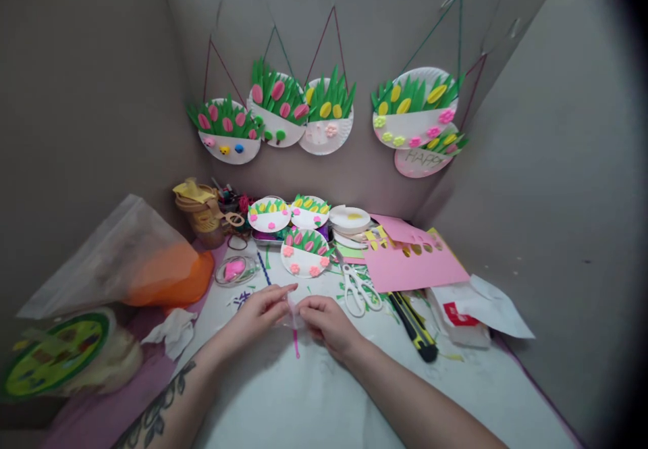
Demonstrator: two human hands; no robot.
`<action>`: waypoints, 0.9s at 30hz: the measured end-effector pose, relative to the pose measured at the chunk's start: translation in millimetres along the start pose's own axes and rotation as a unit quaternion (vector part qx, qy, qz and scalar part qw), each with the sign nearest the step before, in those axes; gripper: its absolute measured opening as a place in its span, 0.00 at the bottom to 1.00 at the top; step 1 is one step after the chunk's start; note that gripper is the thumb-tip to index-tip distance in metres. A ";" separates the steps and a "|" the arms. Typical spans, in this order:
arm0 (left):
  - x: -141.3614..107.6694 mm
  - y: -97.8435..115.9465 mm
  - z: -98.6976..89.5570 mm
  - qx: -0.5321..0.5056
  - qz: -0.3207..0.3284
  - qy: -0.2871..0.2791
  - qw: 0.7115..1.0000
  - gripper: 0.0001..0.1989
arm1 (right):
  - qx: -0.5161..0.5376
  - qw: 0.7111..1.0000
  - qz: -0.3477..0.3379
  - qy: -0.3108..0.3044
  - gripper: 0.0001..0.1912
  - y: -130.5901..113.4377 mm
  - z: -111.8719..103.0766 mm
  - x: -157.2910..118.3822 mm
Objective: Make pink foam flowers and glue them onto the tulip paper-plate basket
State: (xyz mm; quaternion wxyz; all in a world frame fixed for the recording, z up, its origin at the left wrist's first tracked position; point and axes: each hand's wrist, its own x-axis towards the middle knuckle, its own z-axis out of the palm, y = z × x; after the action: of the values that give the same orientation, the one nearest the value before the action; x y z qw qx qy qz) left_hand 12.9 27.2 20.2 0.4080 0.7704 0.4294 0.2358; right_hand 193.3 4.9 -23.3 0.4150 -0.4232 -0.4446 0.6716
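Pink strip (295, 341), thin and dangling from a small clear wrapper or film, sits pinched between your two hands at the near centre of the white table (314, 402). Your left hand (263, 310) closes on it from nine o'clock and your right hand (327, 321) from three o'clock, fingertips meeting over the piece; what exactly the film is I cannot tell. Keep the pinch light and low over the table, and pull the layers apart slowly so the strip does not tear or curl. At twelve o'clock from your hands lies a paper plate basket (305, 253) with pink flowers. White scissors (358, 290) rest at one o'clock, just beside the pink cut paper (410, 267). A yellow-black utility knife (415, 327) lies at three o'clock, near your right wrist, so mind its blade end.
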 end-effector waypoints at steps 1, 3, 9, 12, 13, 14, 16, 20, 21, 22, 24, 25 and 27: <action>-0.4 -0.5 -0.5 0.006 -0.002 -0.008 1.000 0.20 | -0.005 1.000 -0.002 0.001 0.09 0.7 -0.3 0.0; -1.2 -0.7 -0.5 0.012 -0.004 -0.018 1.000 0.21 | -0.012 1.000 -0.011 0.002 0.08 1.6 -0.8 0.2; -2.5 -0.2 2.2 0.010 0.010 -0.034 0.999 0.21 | -0.050 0.998 -0.040 -0.009 0.04 3.8 -1.9 0.3; -2.7 -1.0 3.3 0.014 0.017 -0.044 0.999 0.20 | -0.074 0.996 -0.051 -0.020 0.03 2.1 -1.4 -1.4; -2.8 -1.6 4.0 0.015 0.017 -0.047 0.999 0.20 | -0.082 0.995 -0.048 -0.025 0.04 0.7 -0.9 -2.2; -3.1 -2.3 5.0 0.019 0.019 -0.041 0.999 0.20 | -0.090 0.995 -0.046 -0.028 0.05 -1.0 -0.1 -3.3; -4.0 -3.2 8.2 0.042 0.029 0.025 0.998 0.18 | -0.111 0.992 -0.062 -0.009 0.07 -4.7 2.0 -6.0; -6.8 0.4 19.4 0.085 0.049 0.203 0.974 0.11 | -0.208 0.951 -0.199 0.109 0.09 -5.7 6.3 -13.3; -7.4 2.6 22.8 0.071 0.044 0.195 0.977 0.10 | -0.253 0.931 -0.234 0.123 0.08 -3.4 7.0 -15.0; -8.0 5.0 26.2 0.048 0.037 0.168 0.984 0.10 | -0.300 0.909 -0.261 0.123 0.07 -0.3 7.4 -16.4; -8.8 9.3 31.8 -0.004 0.019 0.110 0.994 0.10 | -0.380 0.870 -0.295 0.107 0.04 7.3 7.7 -17.8; -9.0 10.9 33.8 -0.024 0.009 0.097 0.995 0.10 | -0.405 0.857 -0.303 0.101 0.04 10.8 7.7 -17.9; -9.2 12.5 35.7 -0.050 -0.010 0.085 0.995 0.11 | -0.428 0.845 -0.306 0.098 0.05 15.9 7.5 -17.2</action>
State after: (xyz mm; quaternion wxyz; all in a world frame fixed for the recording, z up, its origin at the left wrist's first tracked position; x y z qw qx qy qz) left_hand 39.5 0.4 10.6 0.4103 0.7219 0.4576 0.3180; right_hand 188.5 -17.2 -33.1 0.4188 -0.4645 -0.7518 0.2089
